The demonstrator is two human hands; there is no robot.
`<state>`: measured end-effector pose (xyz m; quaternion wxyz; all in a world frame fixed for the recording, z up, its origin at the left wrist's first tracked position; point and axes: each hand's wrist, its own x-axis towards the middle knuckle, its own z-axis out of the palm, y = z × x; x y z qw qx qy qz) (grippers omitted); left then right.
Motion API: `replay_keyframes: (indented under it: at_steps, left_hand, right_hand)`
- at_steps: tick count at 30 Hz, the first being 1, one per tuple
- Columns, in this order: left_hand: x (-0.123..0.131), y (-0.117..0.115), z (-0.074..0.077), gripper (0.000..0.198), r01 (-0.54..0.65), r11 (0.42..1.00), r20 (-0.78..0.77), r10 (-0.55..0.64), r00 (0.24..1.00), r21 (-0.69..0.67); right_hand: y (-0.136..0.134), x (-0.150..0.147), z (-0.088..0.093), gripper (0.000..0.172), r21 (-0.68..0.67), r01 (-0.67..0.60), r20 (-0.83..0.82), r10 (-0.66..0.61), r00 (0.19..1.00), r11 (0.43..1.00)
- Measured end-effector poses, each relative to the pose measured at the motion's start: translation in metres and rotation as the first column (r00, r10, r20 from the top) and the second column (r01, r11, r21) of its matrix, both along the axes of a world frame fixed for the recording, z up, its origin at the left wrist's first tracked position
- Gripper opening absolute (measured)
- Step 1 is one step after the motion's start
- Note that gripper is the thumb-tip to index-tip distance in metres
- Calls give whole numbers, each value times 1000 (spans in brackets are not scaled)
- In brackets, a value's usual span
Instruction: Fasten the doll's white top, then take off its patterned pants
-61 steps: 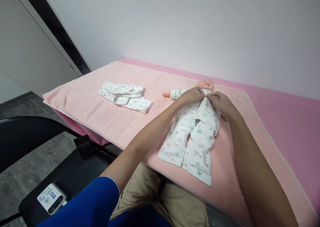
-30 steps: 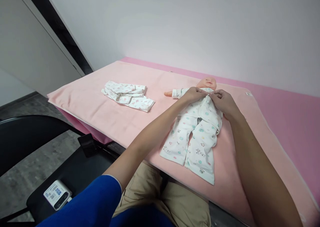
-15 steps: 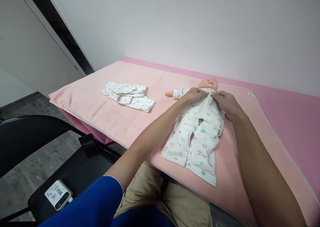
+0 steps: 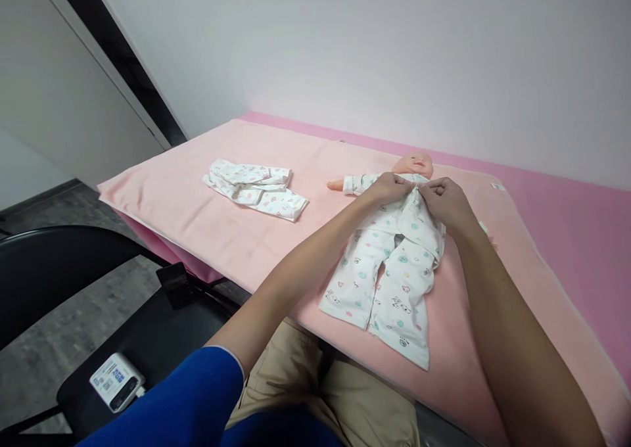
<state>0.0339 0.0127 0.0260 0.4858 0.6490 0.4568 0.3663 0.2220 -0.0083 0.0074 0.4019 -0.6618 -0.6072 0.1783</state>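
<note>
A baby doll [image 4: 417, 164] lies on its back, dressed in a white printed baby shirt [image 4: 417, 220] and matching baby trousers [image 4: 401, 296]. My left hand [image 4: 392, 188] pinches one front edge of the shirt near the collar. Opposite it, my right hand [image 4: 447, 204] pinches the other edge, so the fingertips of both hands nearly meet over the doll's upper chest. Whatever fastener lies between them is too small to make out. One doll arm in its sleeve stretches out to the left; the other is mostly behind my right hand and forearm.
A second folded set of printed baby clothes [image 4: 256, 189] lies to the left on the pink blanket [image 4: 172, 197]. Beside the table stands a black chair [image 4: 148, 322], bearing a white device [image 4: 117, 381] and a dark phone-like object [image 4: 175, 284]. A white wall [image 4: 369, 59] rises behind.
Both hands keep their pinch on the shirt front with only tiny finger shifts. A bit of the doll's far sleeve and hand now shows beside my right forearm.
</note>
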Motion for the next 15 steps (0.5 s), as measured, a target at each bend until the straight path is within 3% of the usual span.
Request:
replay_keyframes:
  at_steps: [4, 15]
  left_hand:
    - [0, -3, 2, 28, 15, 1000, -45, -15, 999, 0]
    - [2, -2, -1, 42, 3, 1000, -30, -3, 1000, 19]
  right_hand:
    - [-6, -10, 5, 15, -3, 82, 41, -82, 996, 997]
    - [-7, -14, 4, 15, 18, 95, -55, -94, 994, 995]
